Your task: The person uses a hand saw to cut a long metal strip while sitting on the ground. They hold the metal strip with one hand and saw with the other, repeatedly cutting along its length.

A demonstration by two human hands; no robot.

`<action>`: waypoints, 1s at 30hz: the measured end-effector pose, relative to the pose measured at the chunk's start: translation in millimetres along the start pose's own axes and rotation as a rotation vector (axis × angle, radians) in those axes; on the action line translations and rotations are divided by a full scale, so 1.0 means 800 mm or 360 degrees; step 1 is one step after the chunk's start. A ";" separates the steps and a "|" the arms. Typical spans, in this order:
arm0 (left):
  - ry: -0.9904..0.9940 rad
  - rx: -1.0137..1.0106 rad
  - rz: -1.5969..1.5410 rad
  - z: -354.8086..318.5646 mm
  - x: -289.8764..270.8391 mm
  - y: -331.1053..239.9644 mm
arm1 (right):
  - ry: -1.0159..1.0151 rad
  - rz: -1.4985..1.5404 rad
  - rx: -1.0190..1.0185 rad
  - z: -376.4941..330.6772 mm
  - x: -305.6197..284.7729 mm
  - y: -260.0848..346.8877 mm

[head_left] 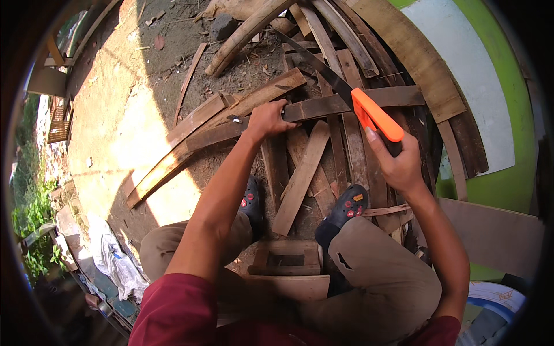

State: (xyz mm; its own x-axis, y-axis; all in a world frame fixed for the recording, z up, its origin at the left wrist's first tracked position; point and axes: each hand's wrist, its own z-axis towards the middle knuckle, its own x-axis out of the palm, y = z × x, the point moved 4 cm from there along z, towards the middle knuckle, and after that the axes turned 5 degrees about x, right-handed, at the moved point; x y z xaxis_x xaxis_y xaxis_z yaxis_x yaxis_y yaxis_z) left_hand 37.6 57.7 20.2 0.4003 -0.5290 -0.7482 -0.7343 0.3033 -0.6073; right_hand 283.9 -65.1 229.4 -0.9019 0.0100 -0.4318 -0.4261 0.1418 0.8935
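The long dark plank (323, 106) is lying crosswise on top of a heap of scrap boards (306, 173), running from the bright ground at lower left up toward the right, where it is passing under the saw. The left hand (266, 120) is pressing down on this plank near its middle, fingers curled over the far edge and clenched around the wood. A second, paler plank (254, 98) is lying just beside it on the far side, roughly parallel and touching it near the left hand.

The right hand (398, 164) is gripping the orange handle (376, 115) of a hand saw, fingers wrapped closed around the lower end of the grip. The dark saw blade (314, 66) is extending from the handle up and to the left, crossing above the plank; whether the teeth are touching the wood cannot be told.

Both feet are resting on the heap: the left shoe (251, 202) just below the left hand, the right shoe (345, 210) below the saw handle. Both are dark clogs with red studs. The person is sitting with knees bent, in tan trousers (369, 277) and a maroon shirt (179, 314).

A small wooden frame (285, 262) is sitting between the legs. A green and white curved wall (485, 86) is standing at the right. Sunlit dirt ground (121, 115) is stretching to the left.
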 end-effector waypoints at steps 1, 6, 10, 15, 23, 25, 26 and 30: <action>0.0004 0.0020 -0.0032 -0.003 0.003 -0.006 | 0.0031 -0.0058 -0.0039 0.007 -0.005 0.009; -0.0009 -0.0066 0.0113 -0.006 -0.004 -0.003 | 0.0347 -0.0436 -0.0128 0.039 -0.037 0.075; 0.0022 -0.0237 0.0204 -0.021 0.003 -0.011 | 0.0307 -0.0442 -0.0123 0.025 -0.047 0.107; -0.0225 -0.0220 0.0397 -0.066 0.024 -0.027 | 0.0145 -0.0613 -0.0264 -0.027 -0.049 0.135; -0.0927 0.0010 0.0673 -0.141 -0.042 -0.106 | -0.0389 -0.0421 -0.0379 -0.091 -0.084 0.157; -0.0993 -0.0012 0.0784 -0.159 -0.061 -0.115 | -0.0539 -0.0303 -0.0328 -0.116 -0.078 0.153; -0.1029 -0.0026 0.0841 -0.166 -0.072 -0.119 | -0.0610 -0.0239 -0.0306 -0.129 -0.076 0.150; -0.1128 0.0029 0.0883 -0.191 -0.117 -0.138 | -0.0724 -0.0338 -0.0325 -0.179 -0.063 0.145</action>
State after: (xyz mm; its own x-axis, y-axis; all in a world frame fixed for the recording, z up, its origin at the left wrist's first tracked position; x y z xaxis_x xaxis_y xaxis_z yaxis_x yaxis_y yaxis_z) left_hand -2.9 -47.2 198.0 0.2393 0.3082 -0.9207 -0.9164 0.3851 -0.1092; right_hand 270.2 -190.9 372.8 -0.6923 0.4357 -0.5752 -0.6417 -0.0072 0.7669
